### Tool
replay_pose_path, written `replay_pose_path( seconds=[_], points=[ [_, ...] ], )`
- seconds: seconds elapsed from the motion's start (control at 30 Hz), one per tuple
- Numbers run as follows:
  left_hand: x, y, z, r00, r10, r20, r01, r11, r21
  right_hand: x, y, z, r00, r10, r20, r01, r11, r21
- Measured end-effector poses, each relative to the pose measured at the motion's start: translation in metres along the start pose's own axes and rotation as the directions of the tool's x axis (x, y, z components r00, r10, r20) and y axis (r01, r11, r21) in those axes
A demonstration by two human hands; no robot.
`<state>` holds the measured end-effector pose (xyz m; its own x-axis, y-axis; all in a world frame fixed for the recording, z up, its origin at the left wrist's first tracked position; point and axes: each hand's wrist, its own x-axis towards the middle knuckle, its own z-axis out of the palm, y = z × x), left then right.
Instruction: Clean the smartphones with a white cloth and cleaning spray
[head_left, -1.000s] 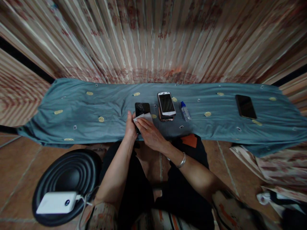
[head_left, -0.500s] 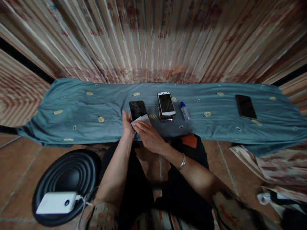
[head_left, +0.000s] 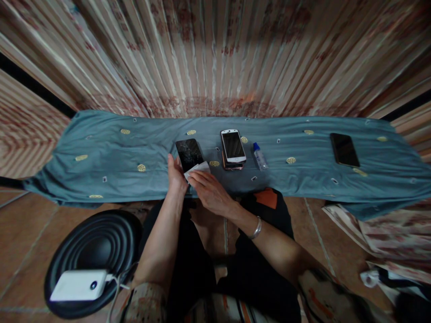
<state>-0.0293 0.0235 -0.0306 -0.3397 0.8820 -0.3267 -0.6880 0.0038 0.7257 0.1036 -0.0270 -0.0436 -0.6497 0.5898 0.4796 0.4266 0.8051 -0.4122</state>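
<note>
Left hand (head_left: 176, 176) gripped the near end of a black cracked-screen smartphone (head_left: 189, 154) on the teal patterned cloth (head_left: 101, 157), right hand (head_left: 210, 193) pressed a small white wipe (head_left: 198, 168) onto it, white phone (head_left: 233, 146) just beside.

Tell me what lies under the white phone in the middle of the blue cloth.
The white phone rests on another phone, with only its coppery near edge showing. The rest of that lower phone is covered, so its screen cannot be seen. Beneath both is the blue cloth.
</note>
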Motion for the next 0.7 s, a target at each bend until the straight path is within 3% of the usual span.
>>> replay_pose_path(
  seconds=[0.37, 0.7],
  points=[
    [0.0014, 0.0042, -0.0028, 1.0, 0.02, -0.003, -0.019, 0.999, 0.03, -0.0011, -0.0014, -0.0079, 0.994, 0.089, 0.07, -0.086, 0.995, -0.047],
    [0.0025, 0.0038, -0.0047, 0.999, 0.036, 0.001, -0.036, 0.999, 0.023, -0.0027, 0.0051, -0.0061, 0.998, 0.061, 0.005, -0.061, 0.997, -0.056]
  ],
)
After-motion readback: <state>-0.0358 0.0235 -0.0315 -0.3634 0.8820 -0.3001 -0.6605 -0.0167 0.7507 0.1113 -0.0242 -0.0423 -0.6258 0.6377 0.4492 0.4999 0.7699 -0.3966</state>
